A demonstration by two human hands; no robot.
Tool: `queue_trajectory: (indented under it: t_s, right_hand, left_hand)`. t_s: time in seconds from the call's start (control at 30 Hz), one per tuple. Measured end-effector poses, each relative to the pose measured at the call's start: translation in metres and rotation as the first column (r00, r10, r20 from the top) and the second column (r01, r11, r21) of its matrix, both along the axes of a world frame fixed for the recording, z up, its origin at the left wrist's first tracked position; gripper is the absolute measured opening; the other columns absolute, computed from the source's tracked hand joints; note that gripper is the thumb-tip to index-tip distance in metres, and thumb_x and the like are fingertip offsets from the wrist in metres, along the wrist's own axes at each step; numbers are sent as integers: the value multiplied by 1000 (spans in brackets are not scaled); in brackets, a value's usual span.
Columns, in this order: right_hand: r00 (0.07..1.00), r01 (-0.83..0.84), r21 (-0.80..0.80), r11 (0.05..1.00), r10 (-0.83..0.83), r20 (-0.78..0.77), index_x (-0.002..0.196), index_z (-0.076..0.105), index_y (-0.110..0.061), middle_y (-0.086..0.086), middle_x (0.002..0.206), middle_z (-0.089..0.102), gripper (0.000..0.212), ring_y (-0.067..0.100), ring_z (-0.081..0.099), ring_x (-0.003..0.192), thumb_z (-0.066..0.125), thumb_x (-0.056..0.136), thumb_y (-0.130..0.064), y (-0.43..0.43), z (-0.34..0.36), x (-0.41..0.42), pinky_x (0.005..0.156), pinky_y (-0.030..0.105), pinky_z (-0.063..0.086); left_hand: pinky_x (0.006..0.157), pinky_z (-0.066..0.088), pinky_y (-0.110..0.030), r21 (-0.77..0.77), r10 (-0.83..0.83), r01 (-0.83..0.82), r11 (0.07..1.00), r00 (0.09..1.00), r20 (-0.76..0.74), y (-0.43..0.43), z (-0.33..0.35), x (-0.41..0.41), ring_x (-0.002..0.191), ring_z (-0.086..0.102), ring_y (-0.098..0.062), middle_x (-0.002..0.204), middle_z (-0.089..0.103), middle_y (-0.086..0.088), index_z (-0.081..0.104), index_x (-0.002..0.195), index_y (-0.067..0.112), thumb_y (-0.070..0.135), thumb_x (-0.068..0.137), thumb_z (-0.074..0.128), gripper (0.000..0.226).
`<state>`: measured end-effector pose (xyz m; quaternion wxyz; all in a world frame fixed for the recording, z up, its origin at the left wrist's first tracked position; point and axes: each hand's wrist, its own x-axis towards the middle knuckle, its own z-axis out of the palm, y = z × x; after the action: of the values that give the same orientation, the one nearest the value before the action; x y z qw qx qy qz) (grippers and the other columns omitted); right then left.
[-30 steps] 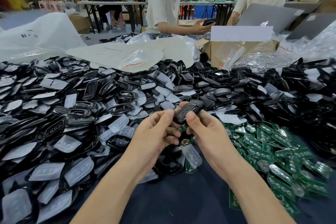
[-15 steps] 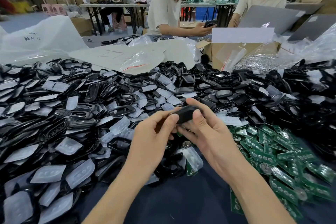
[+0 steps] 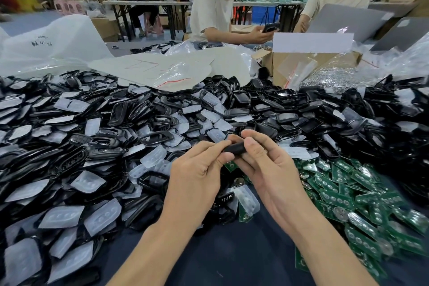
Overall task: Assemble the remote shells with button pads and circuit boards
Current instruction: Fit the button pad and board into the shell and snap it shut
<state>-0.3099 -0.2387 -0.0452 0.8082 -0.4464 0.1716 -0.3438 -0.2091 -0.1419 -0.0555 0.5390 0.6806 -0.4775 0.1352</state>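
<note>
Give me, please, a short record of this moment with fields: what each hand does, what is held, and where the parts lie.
left hand: pinches the near end of the remote shell
right hand: fingers curled around the same shell
held item: black, raised above the table
circuit boards: green heap on the person's right side
button pads: translucent, spread on the left and ahead
loose shells: black, mixed among the pads

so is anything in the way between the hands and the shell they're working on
Nothing visible. The left hand and the right hand both pinch the black shell directly, above the heap of loose parts.
</note>
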Motion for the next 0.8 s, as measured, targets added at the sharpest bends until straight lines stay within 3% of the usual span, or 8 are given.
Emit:
queue_trajectory:
  t_s: [0.1,0.3,0.47,0.53,0.6,0.7,0.8]
  right_hand:
    - [1000,-3,20,1000,3,8,97,78,-19,15,115,75,18,24,72,110,67,83,-23,1,1,0,84,25,59]
    - [999,-30,85,996,28,26,115,68,-8,16,112,76,32,19,74,101,64,85,-18,-3,3,-2,80,23,59]
    - [996,-80,97,992,77,35,123,67,-11,16,117,74,38,19,73,105,64,86,-20,-4,3,-4,82,23,58]
    - [998,-61,54,997,61,12,121,70,-17,13,117,75,36,19,72,108,64,87,-24,-4,1,-3,84,23,58]
    - [998,11,-91,996,-17,-58,115,75,-28,7,115,76,30,17,71,111,65,87,-33,-3,-2,-2,88,23,57]
    - [988,98,-265,959,-126,-92,108,76,-37,1,110,77,24,17,73,106,64,88,-36,-2,-4,-3,85,22,58]
    - [990,68,-317,946,-103,-95,111,76,-40,0,112,76,26,17,73,104,67,87,-34,-3,-2,-3,83,23,59]
  left_hand:
    - [72,43,-4,14,-8,8,1000,1000,-4,0,0,1,78,60,5,87,70,7,78,111,16,2,88,74,28]
    - [85,44,-8,95,-100,112,989,987,-125,1,2,1,100,63,0,101,66,17,74,119,24,22,96,66,25]
    - [84,43,-7,134,-86,92,987,995,-47,2,1,1,97,62,0,102,63,16,71,125,25,27,96,62,30]
    - [82,43,-7,129,-85,96,987,993,-82,2,2,1,94,63,0,98,64,17,72,121,33,27,96,64,27]
    - [76,45,-9,122,-95,125,985,969,-227,1,4,0,87,64,-2,91,66,16,69,110,50,30,96,64,25]
    - [66,48,-12,78,-120,193,978,827,-549,0,6,6,69,64,0,78,72,13,76,95,44,32,96,64,17]
    - [60,47,-19,-95,-246,305,947,505,-827,-1,7,12,62,57,-9,74,68,-2,82,89,22,29,93,66,18]
